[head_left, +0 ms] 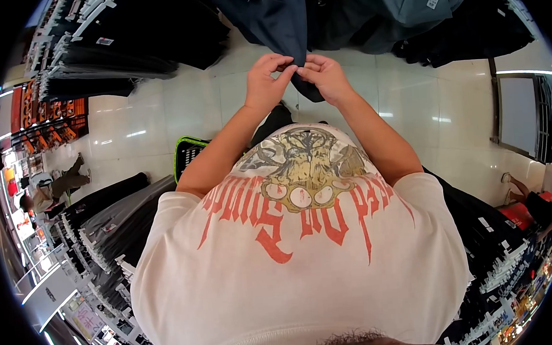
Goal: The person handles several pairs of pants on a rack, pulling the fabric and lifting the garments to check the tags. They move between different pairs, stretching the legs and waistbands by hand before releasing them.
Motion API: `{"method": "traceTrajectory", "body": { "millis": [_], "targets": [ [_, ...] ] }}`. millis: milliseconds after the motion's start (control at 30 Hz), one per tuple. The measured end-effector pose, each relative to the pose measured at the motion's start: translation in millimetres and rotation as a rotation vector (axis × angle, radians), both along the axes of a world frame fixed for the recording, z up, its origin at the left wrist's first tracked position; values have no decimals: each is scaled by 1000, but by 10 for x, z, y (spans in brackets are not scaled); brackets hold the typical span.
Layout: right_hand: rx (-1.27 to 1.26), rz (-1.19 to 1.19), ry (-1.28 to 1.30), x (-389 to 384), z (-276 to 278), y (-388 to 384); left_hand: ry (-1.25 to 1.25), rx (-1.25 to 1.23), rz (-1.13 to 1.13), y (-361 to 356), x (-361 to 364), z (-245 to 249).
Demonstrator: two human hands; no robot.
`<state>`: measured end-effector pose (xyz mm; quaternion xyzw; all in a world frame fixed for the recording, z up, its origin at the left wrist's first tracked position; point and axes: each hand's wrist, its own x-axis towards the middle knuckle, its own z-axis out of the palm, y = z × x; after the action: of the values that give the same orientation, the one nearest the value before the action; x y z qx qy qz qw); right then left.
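A dark navy garment [274,26] hangs down at the top centre, and its lower end reaches between my hands. My left hand [271,79] pinches the cloth from the left side, thumb and fingertips together. From the right, my right hand [325,77] pinches the same cloth, its fingertips almost touching those of my left hand. Below them a darker end of the cloth [308,89] dangles over the floor. Which part of the garment is between the fingertips is too small to tell.
Racks of black trousers [150,35] stand at the upper left, with grey-green garments [392,10] at the upper right. More racks flank my body. A green-rimmed basket [178,157] is by my left arm. People are at the far left [67,181] and far right [540,212].
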<state>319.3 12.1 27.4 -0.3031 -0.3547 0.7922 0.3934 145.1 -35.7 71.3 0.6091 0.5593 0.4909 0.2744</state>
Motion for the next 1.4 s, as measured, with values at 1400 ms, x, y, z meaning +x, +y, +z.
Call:
{"method": "traceTrajectory", "body": {
  "millis": [1400],
  "targets": [
    [136,-90,-159,159,-32,-31,95,-167,3,97,157,88]
  ]
}}
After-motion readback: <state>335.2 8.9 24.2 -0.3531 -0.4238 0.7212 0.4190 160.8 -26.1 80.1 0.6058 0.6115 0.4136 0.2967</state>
